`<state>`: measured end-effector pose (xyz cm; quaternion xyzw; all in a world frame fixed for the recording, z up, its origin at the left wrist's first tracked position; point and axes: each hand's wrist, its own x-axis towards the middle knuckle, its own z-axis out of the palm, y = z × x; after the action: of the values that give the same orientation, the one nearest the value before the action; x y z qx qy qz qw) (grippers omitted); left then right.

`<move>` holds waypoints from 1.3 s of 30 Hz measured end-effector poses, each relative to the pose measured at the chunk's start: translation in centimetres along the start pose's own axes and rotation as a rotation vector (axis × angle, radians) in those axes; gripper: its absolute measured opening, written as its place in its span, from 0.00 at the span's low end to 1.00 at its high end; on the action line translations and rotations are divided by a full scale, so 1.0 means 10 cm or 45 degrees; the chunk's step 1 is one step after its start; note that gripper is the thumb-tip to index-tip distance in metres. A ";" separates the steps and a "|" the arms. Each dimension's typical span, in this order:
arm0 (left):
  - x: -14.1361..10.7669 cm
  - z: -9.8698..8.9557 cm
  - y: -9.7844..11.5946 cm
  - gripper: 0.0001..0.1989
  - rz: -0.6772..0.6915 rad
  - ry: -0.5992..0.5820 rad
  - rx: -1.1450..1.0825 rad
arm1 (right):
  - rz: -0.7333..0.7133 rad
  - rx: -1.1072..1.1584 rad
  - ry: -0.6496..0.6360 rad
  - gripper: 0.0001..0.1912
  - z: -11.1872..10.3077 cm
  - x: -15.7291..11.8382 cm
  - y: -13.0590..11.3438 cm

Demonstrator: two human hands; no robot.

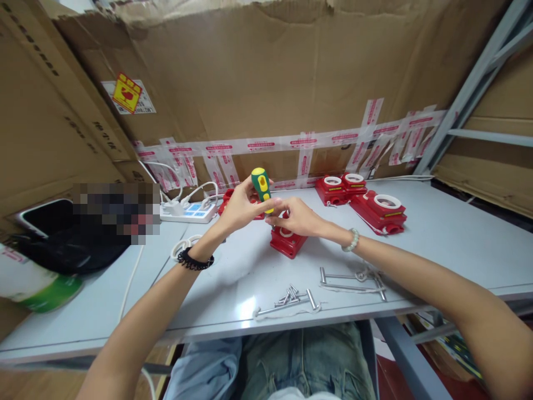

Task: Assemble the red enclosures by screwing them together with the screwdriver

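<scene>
A green and yellow screwdriver (261, 184) stands nearly upright, its handle wrapped by the fingers of my left hand (244, 206). My right hand (297, 216) is closed around the lower end of the screwdriver, with thumb and forefinger near its shaft. Directly below is a red housing (287, 247) with a white ring, partly covered by my right hand. The screwdriver's tip is hidden by my fingers. Nearer the front edge lie several loose screws (290, 295) beside a metal rod frame (312, 300); a second rod frame (352, 287) is to their right.
Red housings with white rings (378, 211) stand at the back right. A white power strip (189, 212) with plugs and cables is at the back left, with white rings (182, 247) in front. A phone (48, 218) and a green-white container (50, 291) are far left. Cardboard (233, 83) rises behind.
</scene>
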<state>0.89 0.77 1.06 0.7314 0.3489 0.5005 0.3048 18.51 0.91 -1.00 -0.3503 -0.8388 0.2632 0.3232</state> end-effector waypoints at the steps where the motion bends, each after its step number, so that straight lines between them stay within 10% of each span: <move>1: 0.00 0.01 0.01 0.26 0.009 -0.027 -0.021 | -0.006 -0.003 -0.007 0.10 0.00 0.00 0.00; 7: -0.03 -0.05 0.05 0.23 -0.012 -0.244 -0.261 | 0.022 -0.032 -0.092 0.10 -0.02 0.00 -0.03; 14: 0.01 0.02 -0.01 0.25 0.097 0.013 -0.089 | 0.044 -0.058 0.075 0.09 0.01 -0.01 -0.05; 21: -0.03 0.00 0.03 0.21 0.032 -0.194 -0.222 | -0.028 -0.014 0.036 0.07 0.00 -0.02 -0.04; 32: -0.42 0.04 -0.36 0.14 0.007 -0.300 0.419 | 0.007 0.138 0.287 0.11 -0.01 -0.02 -0.03; 39: -0.45 0.05 -0.13 0.13 0.011 -0.306 0.500 | -0.042 0.185 0.421 0.10 -0.09 -0.08 -0.12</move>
<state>-0.09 -2.23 -2.51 0.8326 0.3975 0.3335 0.1937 19.13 -0.24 0.13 -0.3507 -0.7587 0.2565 0.4854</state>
